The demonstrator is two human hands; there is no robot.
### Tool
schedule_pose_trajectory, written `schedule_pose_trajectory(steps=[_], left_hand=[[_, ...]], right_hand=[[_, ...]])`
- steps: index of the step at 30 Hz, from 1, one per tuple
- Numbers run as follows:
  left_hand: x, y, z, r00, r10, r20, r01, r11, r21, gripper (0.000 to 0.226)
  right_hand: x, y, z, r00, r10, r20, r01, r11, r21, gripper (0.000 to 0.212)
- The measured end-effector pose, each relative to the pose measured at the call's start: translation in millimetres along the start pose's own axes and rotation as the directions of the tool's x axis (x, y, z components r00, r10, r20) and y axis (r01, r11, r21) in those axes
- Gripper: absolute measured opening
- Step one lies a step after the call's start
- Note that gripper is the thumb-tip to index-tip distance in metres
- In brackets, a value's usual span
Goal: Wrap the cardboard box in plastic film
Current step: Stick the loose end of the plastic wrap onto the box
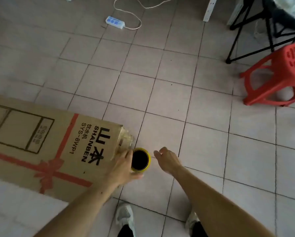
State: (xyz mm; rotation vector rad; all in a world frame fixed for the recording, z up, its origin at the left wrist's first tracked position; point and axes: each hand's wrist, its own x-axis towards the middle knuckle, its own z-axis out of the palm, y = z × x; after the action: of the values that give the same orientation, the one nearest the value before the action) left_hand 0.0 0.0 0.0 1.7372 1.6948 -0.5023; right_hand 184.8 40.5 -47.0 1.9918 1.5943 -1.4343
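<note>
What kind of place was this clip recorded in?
Probably an informal workroom or storage area, not a proper packing line: the cardboard box lies on a bare tiled floor, with a power strip trailing its cord and a red plastic stool nearby.

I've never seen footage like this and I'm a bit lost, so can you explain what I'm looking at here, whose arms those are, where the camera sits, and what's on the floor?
There is no machine here. The one picture comes from a wide-angle camera worn on a person's head, looking forward and down, so the two bare arms reaching in from the bottom are the wearer's own, and their shoes show at the bottom edge.

The left hand grips a roll of plastic film with a yellow rim and a dark hollow core, seen end on. It sits right at the corner of the cardboard box, a long printed carton lying on the tiled floor. Some clear film already bunches at that corner. The right hand hangs beside the roll, fingers loosely curled, holding nothing.

Further off lie a red plastic stool, a black metal stand and a white power strip with its cord.
</note>
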Motion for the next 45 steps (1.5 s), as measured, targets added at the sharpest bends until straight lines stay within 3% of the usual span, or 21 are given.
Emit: schedule_pose_trajectory(steps=[4, 8, 13, 18, 21, 26, 30, 33, 37, 42, 45], left_hand=[[40, 19, 38, 0.983, -0.167, -0.076, 0.166, 0.986, -0.011, 0.144], [71, 28, 63, 0.946, -0.231, -0.227, 0.230, 0.973, -0.030, 0.135], [92, 14, 71, 0.940, -0.196, -0.279, 0.157, 0.975, -0.155, 0.114], [95, -13, 57, 0.954, -0.159, -0.255, 0.119, 0.979, -0.163, 0.113], [93, -30, 59, 0.957, -0.123, -0.262, 0.084, 0.984, -0.157, 0.105], [89, -38, 76, 0.982, -0.109, -0.153, 0.095, 0.991, -0.091, 0.099], [84, -36, 87, 0.983, -0.094, -0.155, 0.092, 0.996, -0.021, 0.091], [83, -32, 95, 0.968, -0.060, -0.244, 0.066, 0.998, 0.017, 0.088], [76, -25, 94, 0.963, -0.095, -0.253, 0.072, 0.993, -0.099, 0.089], [74, -12, 98, 0.906, -0.045, -0.421, -0.061, 0.970, -0.235, 0.041], [79, -4, 100, 0.859, -0.038, -0.511, -0.103, 0.964, -0.246, 0.038]], right_hand=[[51, 18, 10, 0.991, -0.121, 0.063, 0.114, 0.989, 0.095, 0.044], [95, 29, 21, 0.953, -0.288, 0.094, 0.248, 0.919, 0.308, 0.039], [143, 37, 40, 0.867, -0.470, 0.167, 0.234, 0.678, 0.697, 0.034], [183, 26, 68, 0.714, -0.681, 0.161, 0.256, 0.469, 0.845, 0.049], [195, 20, 88, 0.617, -0.784, 0.070, 0.285, 0.305, 0.908, 0.036], [194, 15, 115, 0.472, -0.869, -0.148, 0.318, 0.012, 0.948, 0.025], [187, 19, 122, 0.406, -0.897, -0.175, 0.421, 0.014, 0.907, 0.007], [182, 19, 120, 0.378, -0.916, -0.136, 0.498, 0.077, 0.864, 0.012], [176, 22, 119, 0.380, -0.918, -0.112, 0.525, 0.114, 0.843, 0.012], [179, 28, 117, 0.404, -0.901, -0.155, 0.528, 0.092, 0.844, 0.014], [182, 34, 117, 0.389, -0.906, -0.166, 0.481, 0.046, 0.875, 0.014]])
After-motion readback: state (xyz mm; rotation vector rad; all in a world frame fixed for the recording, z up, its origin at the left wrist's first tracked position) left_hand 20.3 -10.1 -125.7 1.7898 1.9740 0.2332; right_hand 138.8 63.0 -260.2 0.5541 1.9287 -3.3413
